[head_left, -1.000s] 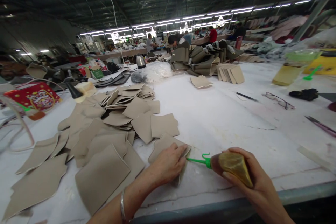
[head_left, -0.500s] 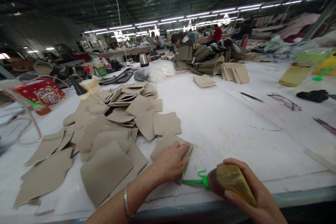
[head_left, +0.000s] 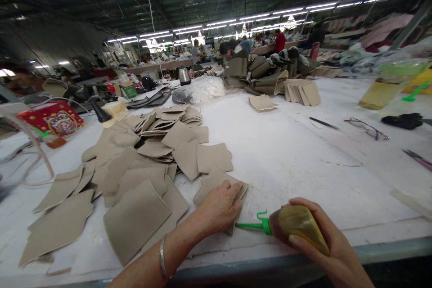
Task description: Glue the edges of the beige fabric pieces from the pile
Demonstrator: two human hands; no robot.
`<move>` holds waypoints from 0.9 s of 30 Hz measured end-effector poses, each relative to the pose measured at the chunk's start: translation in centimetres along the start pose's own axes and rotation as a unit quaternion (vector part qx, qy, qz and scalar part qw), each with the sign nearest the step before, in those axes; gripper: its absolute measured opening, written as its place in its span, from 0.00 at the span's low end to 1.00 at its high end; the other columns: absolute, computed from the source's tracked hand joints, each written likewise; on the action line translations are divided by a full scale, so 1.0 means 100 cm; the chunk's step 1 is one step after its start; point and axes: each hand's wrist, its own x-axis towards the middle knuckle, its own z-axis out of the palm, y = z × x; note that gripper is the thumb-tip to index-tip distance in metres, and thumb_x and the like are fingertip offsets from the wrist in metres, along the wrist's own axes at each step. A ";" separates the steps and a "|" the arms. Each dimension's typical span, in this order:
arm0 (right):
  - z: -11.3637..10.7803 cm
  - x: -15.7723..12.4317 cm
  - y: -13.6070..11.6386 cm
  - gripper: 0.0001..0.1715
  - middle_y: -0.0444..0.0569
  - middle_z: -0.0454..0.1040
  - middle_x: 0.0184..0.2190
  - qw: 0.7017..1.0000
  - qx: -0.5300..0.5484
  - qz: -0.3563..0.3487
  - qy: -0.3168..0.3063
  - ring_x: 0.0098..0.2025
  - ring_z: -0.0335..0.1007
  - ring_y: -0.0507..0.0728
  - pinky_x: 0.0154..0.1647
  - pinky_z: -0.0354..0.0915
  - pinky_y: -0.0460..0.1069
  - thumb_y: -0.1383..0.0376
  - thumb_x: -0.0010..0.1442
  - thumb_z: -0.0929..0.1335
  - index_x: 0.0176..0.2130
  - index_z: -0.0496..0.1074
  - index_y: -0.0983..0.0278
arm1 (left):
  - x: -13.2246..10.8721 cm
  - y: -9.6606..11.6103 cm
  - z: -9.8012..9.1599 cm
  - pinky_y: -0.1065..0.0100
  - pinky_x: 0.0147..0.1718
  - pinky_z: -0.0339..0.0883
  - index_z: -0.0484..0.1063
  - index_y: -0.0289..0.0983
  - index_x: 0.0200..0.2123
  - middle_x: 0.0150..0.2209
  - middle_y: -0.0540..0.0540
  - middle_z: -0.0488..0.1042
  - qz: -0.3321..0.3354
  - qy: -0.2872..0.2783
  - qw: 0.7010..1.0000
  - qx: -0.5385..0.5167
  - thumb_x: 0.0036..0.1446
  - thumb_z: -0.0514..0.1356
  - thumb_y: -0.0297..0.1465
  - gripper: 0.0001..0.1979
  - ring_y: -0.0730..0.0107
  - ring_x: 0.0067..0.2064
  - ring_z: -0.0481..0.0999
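My left hand [head_left: 221, 207], with a bracelet at the wrist, is closed on a beige fabric piece [head_left: 209, 184]. Its fingertips lie on the piece's right part, and the thumb is hidden. In my right hand [head_left: 326, 238] is a squeeze bottle [head_left: 300, 225] of yellowish-brown liquid, lying on its side with fingers wrapped round it. The thin green nozzle [head_left: 251, 225] points left, its tip at the piece's near right edge beside my left fingers. Left of that hand, many similar beige pieces [head_left: 137, 220] lie in a loose, overlapping heap.
At the right lie eyeglasses [head_left: 367, 129], a dark pen-like stick [head_left: 324, 123], scissors [head_left: 418, 158] and a black item [head_left: 401, 120]. A tub of yellowish liquid [head_left: 380, 94] stands behind them. Further back are stacked beige pieces [head_left: 302, 92], a plastic bag [head_left: 200, 90] and a kettle [head_left: 184, 75].
The bottle in my right hand has moved slightly, its nozzle tip shifting a little up along the piece's edge. My left hand stays in nearly the same place.
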 end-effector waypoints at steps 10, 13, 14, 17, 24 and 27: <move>-0.012 0.005 0.001 0.28 0.54 0.77 0.46 0.924 0.321 0.205 0.042 0.47 0.73 0.69 0.45 0.73 0.59 0.51 0.53 0.71 0.51 0.71 0.59 | 0.002 -0.002 -0.002 0.64 0.49 0.63 0.60 0.39 0.62 0.47 0.42 0.70 0.005 -0.002 0.999 -0.034 0.61 0.48 0.33 0.26 0.58 0.47 0.71; -0.027 0.017 0.008 0.20 0.54 0.73 0.53 0.868 0.416 0.236 0.132 0.53 0.69 0.70 0.44 0.74 0.59 0.52 0.53 0.71 0.44 0.77 0.58 | -0.002 -0.007 -0.009 0.67 0.48 0.63 0.66 0.39 0.58 0.45 0.43 0.72 -0.003 0.030 0.997 -0.069 0.61 0.50 0.33 0.22 0.62 0.46 0.72; -0.033 0.022 0.010 0.18 0.52 0.72 0.54 0.847 0.436 0.248 0.175 0.54 0.68 0.70 0.43 0.74 0.57 0.53 0.53 0.71 0.43 0.78 0.57 | -0.004 -0.010 -0.012 0.67 0.47 0.62 0.67 0.38 0.57 0.45 0.43 0.72 -0.027 0.063 0.995 -0.067 0.62 0.50 0.33 0.21 0.62 0.46 0.72; -0.049 0.035 0.012 0.17 0.50 0.70 0.56 0.798 0.474 0.262 0.264 0.56 0.67 0.67 0.42 0.74 0.52 0.52 0.55 0.69 0.42 0.79 0.56 | -0.011 -0.024 -0.018 0.65 0.47 0.61 0.67 0.35 0.54 0.48 0.40 0.69 -0.143 0.162 0.976 0.000 0.62 0.50 0.33 0.19 0.61 0.47 0.71; -0.080 0.056 0.014 0.20 0.51 0.72 0.54 0.729 0.554 0.260 0.308 0.55 0.67 0.62 0.48 0.69 0.47 0.49 0.57 0.67 0.40 0.80 0.59 | 0.006 -0.073 -0.012 0.71 0.27 0.55 0.62 0.37 0.27 0.23 0.51 0.65 -0.222 0.107 0.956 -0.161 0.45 0.60 0.31 0.08 0.70 0.27 0.65; -0.087 0.057 0.032 0.22 0.52 0.72 0.54 0.714 0.579 0.257 0.298 0.55 0.67 0.62 0.48 0.69 0.48 0.49 0.57 0.67 0.41 0.80 0.60 | 0.018 -0.073 -0.024 0.75 0.18 0.42 0.61 0.38 0.25 0.16 0.58 0.55 -0.240 0.039 0.892 -0.380 0.43 0.62 0.37 0.13 0.79 0.18 0.51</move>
